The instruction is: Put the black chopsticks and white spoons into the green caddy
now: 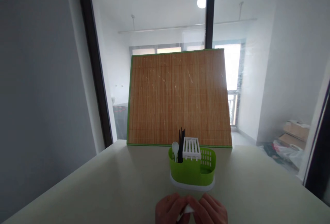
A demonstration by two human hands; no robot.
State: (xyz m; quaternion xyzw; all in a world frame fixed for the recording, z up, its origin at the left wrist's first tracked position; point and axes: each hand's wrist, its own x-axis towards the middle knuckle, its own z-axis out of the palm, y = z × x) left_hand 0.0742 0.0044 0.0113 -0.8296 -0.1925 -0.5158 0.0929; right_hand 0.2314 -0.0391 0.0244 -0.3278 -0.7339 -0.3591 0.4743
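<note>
My left hand [168,208] and my right hand [210,209] meet at the bottom of the head view, fingers curled and thumbs close together. Between them they pinch a small white object [189,209]; its kind is mostly hidden by the fingers. Just beyond the hands stands a green utensil caddy [185,175] on a white base tray [192,186]. Its left compartment holds a pale spoon [175,148] and several black chopsticks [180,148]. A white slatted rack [191,148] sits over its middle, and the right compartment has a grid-holed back wall.
The caddy stands on a pale table [123,186]. A bamboo mat [177,100] with green edging stands upright at the table's far edge, before a glass partition with dark frames [210,10]. Cardboard boxes [294,134] and plastic bags lie beyond, at right.
</note>
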